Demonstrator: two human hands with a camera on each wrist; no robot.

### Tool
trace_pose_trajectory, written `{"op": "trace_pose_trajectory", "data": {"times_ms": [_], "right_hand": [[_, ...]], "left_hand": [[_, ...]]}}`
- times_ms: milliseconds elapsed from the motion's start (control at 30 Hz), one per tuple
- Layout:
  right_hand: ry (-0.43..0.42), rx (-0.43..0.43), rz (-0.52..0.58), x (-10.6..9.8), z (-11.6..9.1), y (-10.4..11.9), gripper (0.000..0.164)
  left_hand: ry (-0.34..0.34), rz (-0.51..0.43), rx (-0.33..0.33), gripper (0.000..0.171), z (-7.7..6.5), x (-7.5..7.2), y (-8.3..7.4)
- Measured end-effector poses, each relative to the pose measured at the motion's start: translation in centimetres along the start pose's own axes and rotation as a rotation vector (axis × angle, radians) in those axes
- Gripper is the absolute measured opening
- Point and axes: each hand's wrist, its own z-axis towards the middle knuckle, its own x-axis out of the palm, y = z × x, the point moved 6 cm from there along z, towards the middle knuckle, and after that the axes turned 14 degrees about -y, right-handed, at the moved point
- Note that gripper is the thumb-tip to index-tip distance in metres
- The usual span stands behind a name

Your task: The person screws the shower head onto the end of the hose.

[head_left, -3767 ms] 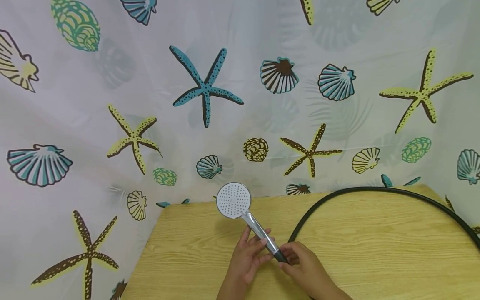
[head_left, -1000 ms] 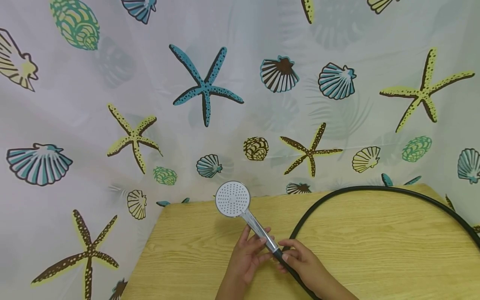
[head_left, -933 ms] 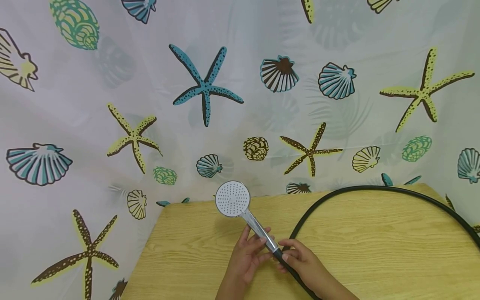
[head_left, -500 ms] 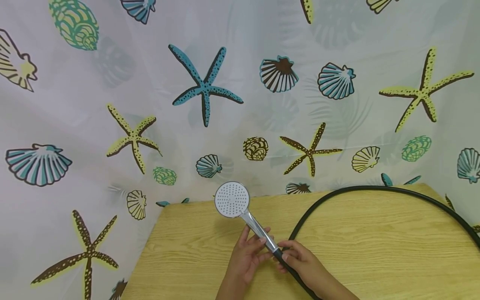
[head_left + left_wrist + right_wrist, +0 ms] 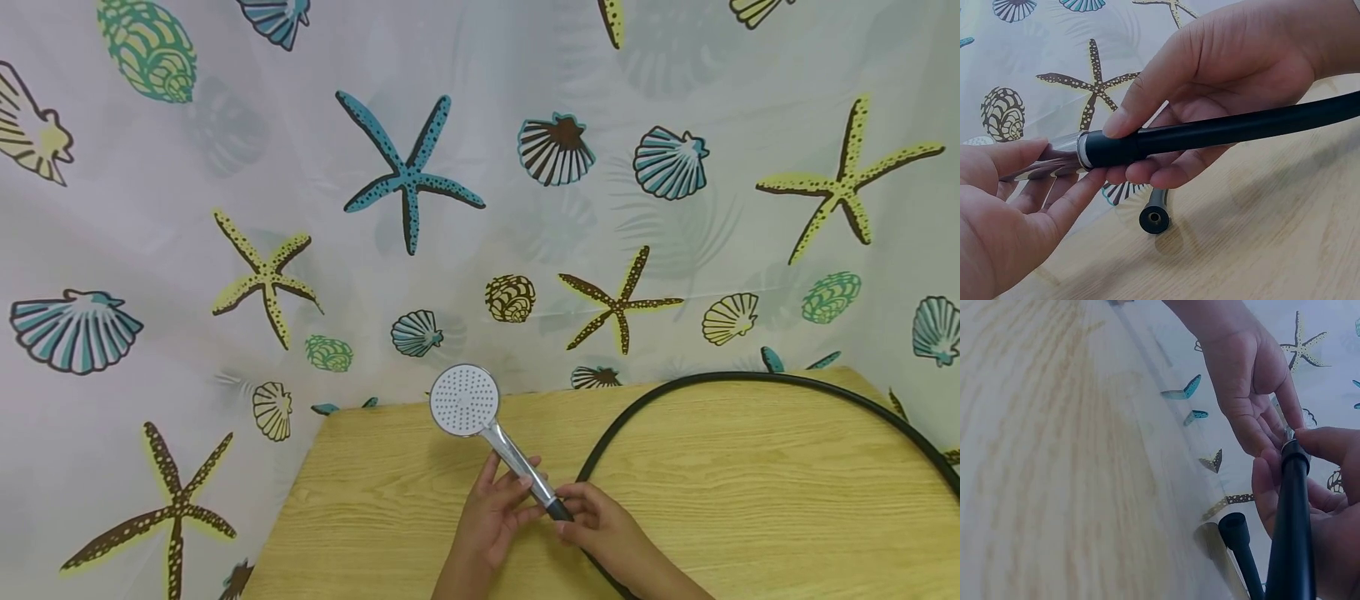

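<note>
A chrome hand shower (image 5: 465,400) with a round white nozzle face is held above the table, tilted with its face up and to the left. My left hand (image 5: 491,517) grips its chrome handle (image 5: 510,452). At the handle's lower end sits a black hose connector (image 5: 558,510), which my right hand (image 5: 607,529) pinches between thumb and fingers. In the left wrist view the connector (image 5: 1110,149) meets the handle's end, and the black hose (image 5: 1222,132) runs off to the right. The threads are hidden.
The hose (image 5: 720,377) arcs across the wooden table (image 5: 360,517) and leaves the view at right. Its other end (image 5: 1155,219), a black fitting with a hole, lies on the table. Behind hangs a white curtain (image 5: 465,50) printed with shells and starfish.
My right thumb and fingers have shifted on the connector, so more of the black part shows. My left hand and the hand shower stay almost still.
</note>
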Motion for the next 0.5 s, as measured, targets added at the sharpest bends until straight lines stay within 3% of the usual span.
{"op": "trace_pose_trajectory", "data": {"times_ms": [267, 500], "right_hand": [[-0.065, -0.066, -0.171, -0.24, 0.24, 0.01, 0.046], [-0.082, -0.114, -0.245, -0.44, 0.28, 0.41, 0.043]], "left_hand": [[-0.011, 0.000, -0.004, 0.080, -0.04, -0.02, 0.05], [-0.018, -0.011, -0.002, 0.081, 0.05, -0.06, 0.03]]}}
